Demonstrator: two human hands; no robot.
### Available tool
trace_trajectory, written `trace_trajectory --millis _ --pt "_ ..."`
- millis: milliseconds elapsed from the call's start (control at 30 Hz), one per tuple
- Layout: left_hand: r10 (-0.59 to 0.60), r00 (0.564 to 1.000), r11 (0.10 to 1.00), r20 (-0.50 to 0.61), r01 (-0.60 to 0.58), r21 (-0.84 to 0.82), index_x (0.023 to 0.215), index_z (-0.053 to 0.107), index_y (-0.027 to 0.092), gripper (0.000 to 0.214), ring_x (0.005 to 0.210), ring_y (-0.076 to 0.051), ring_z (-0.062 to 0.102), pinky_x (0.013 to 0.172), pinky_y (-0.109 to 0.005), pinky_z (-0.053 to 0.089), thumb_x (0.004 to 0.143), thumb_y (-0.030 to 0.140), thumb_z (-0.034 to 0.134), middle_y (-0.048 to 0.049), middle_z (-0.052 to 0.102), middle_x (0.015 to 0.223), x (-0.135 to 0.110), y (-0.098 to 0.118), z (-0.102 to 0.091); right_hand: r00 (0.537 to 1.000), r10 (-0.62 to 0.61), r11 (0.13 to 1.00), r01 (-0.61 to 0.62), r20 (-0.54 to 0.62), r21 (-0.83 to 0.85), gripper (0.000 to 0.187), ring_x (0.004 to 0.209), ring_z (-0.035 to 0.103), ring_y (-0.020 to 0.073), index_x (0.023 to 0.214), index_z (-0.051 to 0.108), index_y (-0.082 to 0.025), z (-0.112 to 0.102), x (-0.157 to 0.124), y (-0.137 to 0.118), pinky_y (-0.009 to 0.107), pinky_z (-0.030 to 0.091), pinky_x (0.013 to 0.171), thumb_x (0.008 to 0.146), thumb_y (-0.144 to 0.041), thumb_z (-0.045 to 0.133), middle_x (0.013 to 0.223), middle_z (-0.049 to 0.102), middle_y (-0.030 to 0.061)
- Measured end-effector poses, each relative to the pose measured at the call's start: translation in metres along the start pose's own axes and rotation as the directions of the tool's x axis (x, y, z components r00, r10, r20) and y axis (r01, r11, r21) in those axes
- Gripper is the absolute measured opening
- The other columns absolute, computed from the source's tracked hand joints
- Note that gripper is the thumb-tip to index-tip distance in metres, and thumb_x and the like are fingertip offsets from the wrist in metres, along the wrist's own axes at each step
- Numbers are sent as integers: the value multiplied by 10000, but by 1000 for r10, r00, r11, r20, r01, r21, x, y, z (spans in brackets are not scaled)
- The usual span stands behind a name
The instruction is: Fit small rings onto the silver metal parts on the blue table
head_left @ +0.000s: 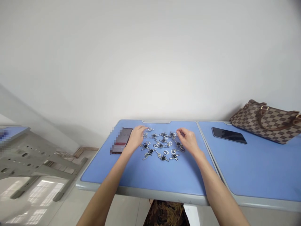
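From where I stand, a cluster of small metal fittings [161, 145] with black round centres, perhaps key-like parts, lies loose on the blue table [150, 172], between the left hand [137, 138] and the right hand [187, 140]. Both hands hover at its far edge, fingers curled; at this angle I can't tell whether either grip is clamped on a piece. The pieces lie close, so a careless sweep could hook their rings together or push some against the smartphone [121, 140] beside the left hand.
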State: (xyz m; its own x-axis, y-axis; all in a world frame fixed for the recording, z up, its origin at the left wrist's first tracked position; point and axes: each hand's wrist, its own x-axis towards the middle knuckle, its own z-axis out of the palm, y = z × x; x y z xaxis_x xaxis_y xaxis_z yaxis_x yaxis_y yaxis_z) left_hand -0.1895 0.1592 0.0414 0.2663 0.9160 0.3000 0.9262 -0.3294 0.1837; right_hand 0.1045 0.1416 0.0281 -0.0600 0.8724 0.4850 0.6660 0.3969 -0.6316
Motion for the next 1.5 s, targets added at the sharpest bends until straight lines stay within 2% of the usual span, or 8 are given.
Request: trace_trajectory --millis 200,400,533,767,1000,1133,1300,1500 --pt "99 974 983 204 -127 130 1071 684 245 376 1129 -263 535 879 -385 388 802 19 551 -82 653 1174 52 3 6 1000 14 1000 -14 7 -24 223 670 611 170 887 680 -195 -1 3 4 266 424 637 895 -303 485 760 694 34" --pt "101 958 961 269 -164 224 951 700 179 231 1045 -302 567 849 -432 364 835 63 537 -136 691 995 64 11 17 1000 1 999 -1 -5 -41 209 685 618 174 886 676 -209 -4 5 5 270 417 652 901 -283 481 779 701 34" --pt "114 965 956 235 -171 239 1003 673 161 200 1044 -296 572 862 -433 361 880 123 520 -141 686 1024 63 22 3 1000 9 1000 -10 -24 -29 199 718 628 178 894 675 -203 -8 6 4 273 419 667 899 -270 487 800 705 37" --pt "339 940 940 32 -337 -41 1226 542 218 274 1030 -232 555 845 -371 402 979 248 427 -68 648 1109 -26 63 -48 996 51 999 -50 -67 23 206 675 600 169 876 679 -194 -13 9 6 275 415 643 897 -293 500 779 693 41" --pt "391 914 918 108 -379 -121 1218 544 217 296 967 -226 571 808 -374 456 953 146 434 -65 639 1073 -120 78 -9 990 141 925 -128 -12 357 240 620 527 138 841 670 -175 -9 4 -11 259 399 590 846 -398 582 736 645 24" --pt "310 949 937 58 -295 -188 1223 538 220 294 966 -220 569 820 -384 478 947 158 455 -68 629 1071 -133 73 10 963 194 713 -268 186 648 242 521 387 85 874 626 -180 -6 1 -24 230 300 493 760 -390 662 714 570 -16" --pt "173 985 921 -7 -164 -354 1324 432 250 462 975 -209 573 848 -376 499 894 234 599 -54 612 1049 -137 67 21 856 97 369 -504 507 781 196 448 233 45 834 543 -191 7 -7 -39 221 148 444 754 -355 618 787 586 -9" --pt "75 997 928 -10 -73 -366 1077 503 215 293 935 -213 568 819 -382 491 841 263 669 -50 588 1013 -138 68 24 761 -25 369 -596 648 713 312 494 355 65 787 627 -165 24 -22 -60 225 296 486 784 -472 682 695 546 -12"
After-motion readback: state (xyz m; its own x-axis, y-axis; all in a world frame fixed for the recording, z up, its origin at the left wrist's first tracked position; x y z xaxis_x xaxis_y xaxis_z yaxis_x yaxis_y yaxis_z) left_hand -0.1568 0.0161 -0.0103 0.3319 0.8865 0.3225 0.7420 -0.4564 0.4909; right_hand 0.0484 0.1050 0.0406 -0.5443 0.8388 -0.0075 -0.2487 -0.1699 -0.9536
